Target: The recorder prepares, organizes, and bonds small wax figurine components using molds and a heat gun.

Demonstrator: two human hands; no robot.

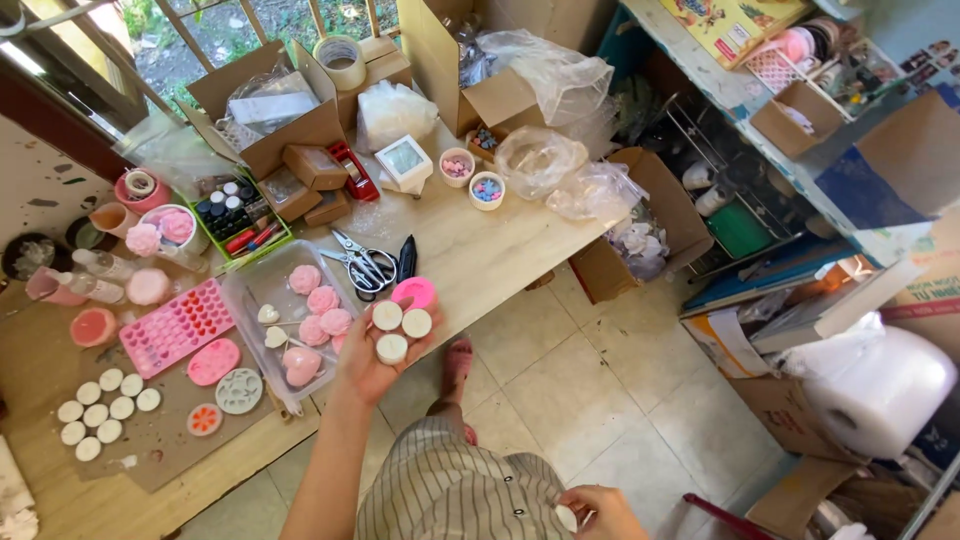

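Left hand point(372, 362) raised palm-up over the tabletop point(480, 260) edge, fingers curled loosely under three small round white discs point(400, 331) — two side by side, a third just below them, all touching. Right hand point(598, 515) low at the bottom of the view, against striped clothing point(450, 495), fingers pinched shut on a small white disc point(566, 517), mostly hidden.

Just beyond the left hand, a round pink mould point(414, 292) on the tabletop, beside scissors point(362, 266) and a black-handled tool point(406, 258). To the left, a clear plastic tray point(262, 290) holding pink rose-shaped pieces point(318, 300) and small white hearts. Further left, a pink silicone mould point(176, 326) with many small cavities, then a sheet of brown card point(160, 440) carrying a cluster of round white discs point(98, 412) — well apart from the hands.

At the far side of the tabletop: open cardboard boxes point(265, 105), a roll of tape point(341, 61), crumpled clear bags point(540, 160), two small bowls of coloured bits point(472, 178). Below, tiled floor point(610, 390) and a sandalled foot point(458, 362).
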